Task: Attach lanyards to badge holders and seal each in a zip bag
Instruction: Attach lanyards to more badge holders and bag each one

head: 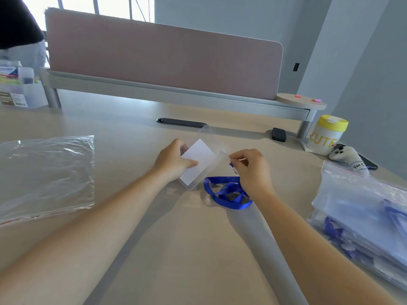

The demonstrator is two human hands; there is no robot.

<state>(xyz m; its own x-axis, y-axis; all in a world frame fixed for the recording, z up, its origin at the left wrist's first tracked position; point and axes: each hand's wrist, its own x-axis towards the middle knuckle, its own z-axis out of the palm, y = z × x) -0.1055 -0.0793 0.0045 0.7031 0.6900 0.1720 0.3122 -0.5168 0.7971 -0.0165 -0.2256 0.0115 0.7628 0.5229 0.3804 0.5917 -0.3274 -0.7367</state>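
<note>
1. One clear badge holder (pixel 199 165) with a white card inside is lying at the middle of the desk (pixel 176 238).
2. One blue lanyard (pixel 226 193) is lying coiled just beside it.
3. Two hands are showing: the left hand (pixel 174 162) and the right hand (pixel 251 170).
4. One empty zip bag (pixel 46 175) is lying flat at the left.
5. A stack of filled zip bags (pixel 363 216) is sitting at the right; the number in it cannot be told.
6. One yellow-lidded tub (pixel 326 134) is standing at the far right.
7. One small dark box (pixel 278 134) is sitting near it.
8. One pink divider panel (pixel 163 58) is standing across the back.
</note>
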